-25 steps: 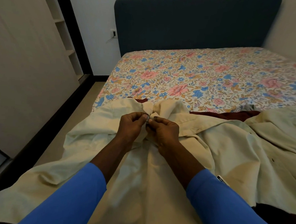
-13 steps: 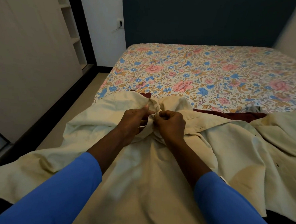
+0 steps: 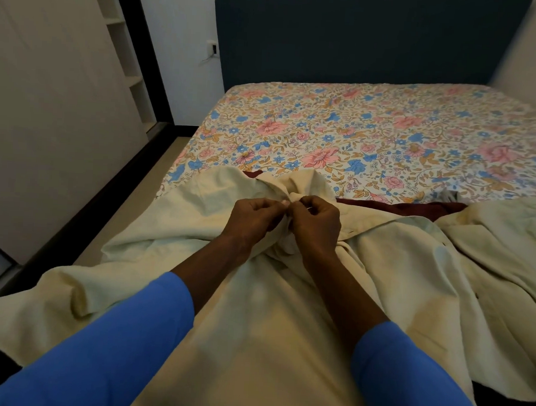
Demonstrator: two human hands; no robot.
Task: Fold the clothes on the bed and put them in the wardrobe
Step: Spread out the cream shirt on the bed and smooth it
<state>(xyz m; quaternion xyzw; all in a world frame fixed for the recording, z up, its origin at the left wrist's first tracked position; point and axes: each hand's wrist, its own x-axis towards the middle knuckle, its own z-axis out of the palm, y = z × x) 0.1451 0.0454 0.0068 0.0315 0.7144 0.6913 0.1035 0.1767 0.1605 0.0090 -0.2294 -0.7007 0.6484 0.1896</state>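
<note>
A dark blue padded headboard stands against a white wall. Just left of it sits a wall socket with a thin cable hanging from it. The floral sheet is white, with pink and blue flowers and tan vines. Along its left edge runs a pale beige floor, bordered by a black strip. Dark skirting lines the wall's foot. At far left is a narrow recess of white shelves.

The maroon garment lies mostly hidden under the cream shirt.
</note>
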